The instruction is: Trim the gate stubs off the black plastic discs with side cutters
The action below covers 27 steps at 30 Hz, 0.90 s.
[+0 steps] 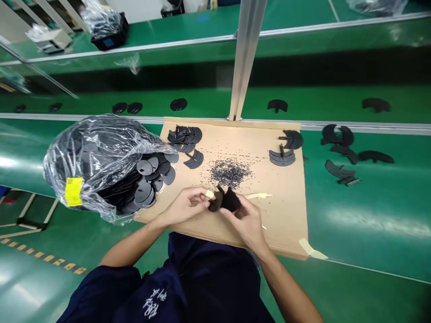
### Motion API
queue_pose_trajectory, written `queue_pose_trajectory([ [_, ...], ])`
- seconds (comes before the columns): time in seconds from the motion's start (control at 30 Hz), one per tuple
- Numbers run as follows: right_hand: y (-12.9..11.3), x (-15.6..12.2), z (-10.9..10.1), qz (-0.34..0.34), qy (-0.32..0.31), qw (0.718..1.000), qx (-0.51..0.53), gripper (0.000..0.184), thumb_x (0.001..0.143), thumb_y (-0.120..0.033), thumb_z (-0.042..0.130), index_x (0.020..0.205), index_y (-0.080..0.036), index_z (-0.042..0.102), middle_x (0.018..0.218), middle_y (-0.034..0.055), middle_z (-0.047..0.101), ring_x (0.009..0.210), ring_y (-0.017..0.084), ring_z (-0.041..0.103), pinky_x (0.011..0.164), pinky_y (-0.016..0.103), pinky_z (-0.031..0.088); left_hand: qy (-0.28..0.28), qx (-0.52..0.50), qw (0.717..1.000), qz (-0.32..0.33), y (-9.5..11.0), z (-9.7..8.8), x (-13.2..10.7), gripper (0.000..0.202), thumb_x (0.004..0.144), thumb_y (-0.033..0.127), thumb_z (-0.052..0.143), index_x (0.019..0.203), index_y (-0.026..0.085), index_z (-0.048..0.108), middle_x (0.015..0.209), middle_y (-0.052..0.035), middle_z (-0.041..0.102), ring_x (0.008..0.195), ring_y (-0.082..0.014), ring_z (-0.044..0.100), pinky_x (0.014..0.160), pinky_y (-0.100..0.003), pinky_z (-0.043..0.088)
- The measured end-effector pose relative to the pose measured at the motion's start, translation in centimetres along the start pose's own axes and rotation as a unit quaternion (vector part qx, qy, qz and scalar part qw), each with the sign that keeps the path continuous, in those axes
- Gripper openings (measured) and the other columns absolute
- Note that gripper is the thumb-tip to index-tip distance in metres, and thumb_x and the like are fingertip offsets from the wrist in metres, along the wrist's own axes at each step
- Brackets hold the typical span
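At your far left a clear bag [97, 157] with a yellow label [74, 191] lies on the green bench [353, 224], spilling black discs [153, 177] onto the edge of the cardboard [286, 211]. Behind them, at the sheet's back left corner, sit small stacks of trimmed parts [186, 134].

Your left hand [185, 206] is over the near edge of the cardboard, thumb and fingers pinched on the left rim of a black part [226, 202]; one fingertip looks wrapped in pale tape. The part is held up off the sheet between both hands, just in front of a heap of dark shavings [230, 172]. Your right hand [247, 220] grips the part's right side, fingers curled under it.

Just right of the part a pale strip [257, 196] lies flat on the cardboard. Further back stand two more stacks [283, 157], and past the sheet's right edge loose curved pieces [340, 152] lie on the bench.
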State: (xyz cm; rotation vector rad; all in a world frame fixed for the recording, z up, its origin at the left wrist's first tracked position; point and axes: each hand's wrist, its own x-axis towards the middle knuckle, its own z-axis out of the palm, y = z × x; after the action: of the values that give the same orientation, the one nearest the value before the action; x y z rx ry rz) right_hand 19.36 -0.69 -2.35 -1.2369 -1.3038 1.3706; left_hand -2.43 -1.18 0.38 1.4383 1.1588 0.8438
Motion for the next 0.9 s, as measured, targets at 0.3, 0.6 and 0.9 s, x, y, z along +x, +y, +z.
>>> queue_pose_trajectory([
  [0.3,-0.8,-0.1,0.4,-0.071,0.030,0.996,-0.041,0.022,0.087,-0.026,0.070,0.108,-0.021,0.077,0.097,0.0037,0.080,0.080,0.018,0.072,0.072,0.028,0.059,0.075,0.364,0.872,0.319,0.2,3.9,0.7,0.031,0.097,0.008,0.057,0.125,0.018,0.064,0.104,-0.0099,0.067,0.089,-0.0173,0.064,0.075,-0.030,0.056],
  [0.6,-1.1,0.0,-0.3,0.022,0.016,0.999,0.039,0.027,0.087,-0.044,0.077,0.099,-0.020,0.076,0.087,0.0036,0.074,0.075,0.018,0.066,0.068,0.028,0.058,0.141,0.241,0.928,0.249,1.3,1.3,1.2,0.023,0.099,0.017,0.061,0.122,0.018,0.065,0.092,-0.0051,0.070,0.080,-0.0158,0.065,0.072,-0.028,0.055],
  [0.9,-1.2,0.0,0.4,0.089,-0.036,0.995,0.037,0.034,0.080,-0.051,0.082,0.081,-0.019,0.071,0.075,0.0011,0.064,0.069,0.015,0.055,0.064,0.026,0.050,0.147,0.238,0.937,0.210,0.5,2.6,1.6,0.029,0.101,0.015,0.055,0.129,0.017,0.063,0.109,-0.0094,0.065,0.103,-0.0176,0.067,0.091,-0.029,0.059],
])
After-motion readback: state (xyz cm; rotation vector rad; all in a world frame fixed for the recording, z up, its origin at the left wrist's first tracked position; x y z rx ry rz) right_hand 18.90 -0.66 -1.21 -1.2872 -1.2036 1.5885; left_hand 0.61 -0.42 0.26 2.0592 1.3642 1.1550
